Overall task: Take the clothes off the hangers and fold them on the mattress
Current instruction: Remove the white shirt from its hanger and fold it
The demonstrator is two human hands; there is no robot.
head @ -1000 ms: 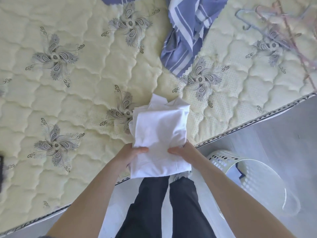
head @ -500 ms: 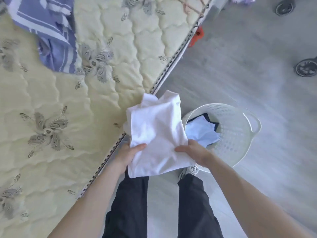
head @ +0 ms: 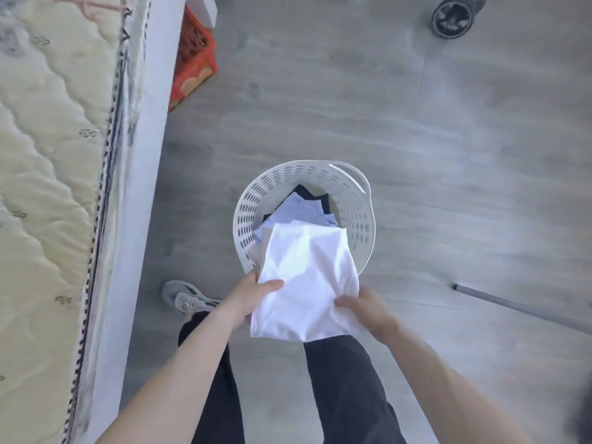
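over basket (head: pixel 363 203) | white garment (head: pixel 307 277), maybe shirt, now off mattress (head: pixel 48 187) | left hand (head: pixel 251 294), right hand (head: pixel 365 307) gripping

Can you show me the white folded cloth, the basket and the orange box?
white folded cloth (head: pixel 307 277), head view, middle of its top face.
basket (head: pixel 354 213), head view, its holed inner wall.
orange box (head: pixel 192 59), head view, its side beside the mattress.

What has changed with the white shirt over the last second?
The folded white shirt was carried from above the mattress, rightward, to over the basket on the floor. The left hand and right hand grip its near edge as before.
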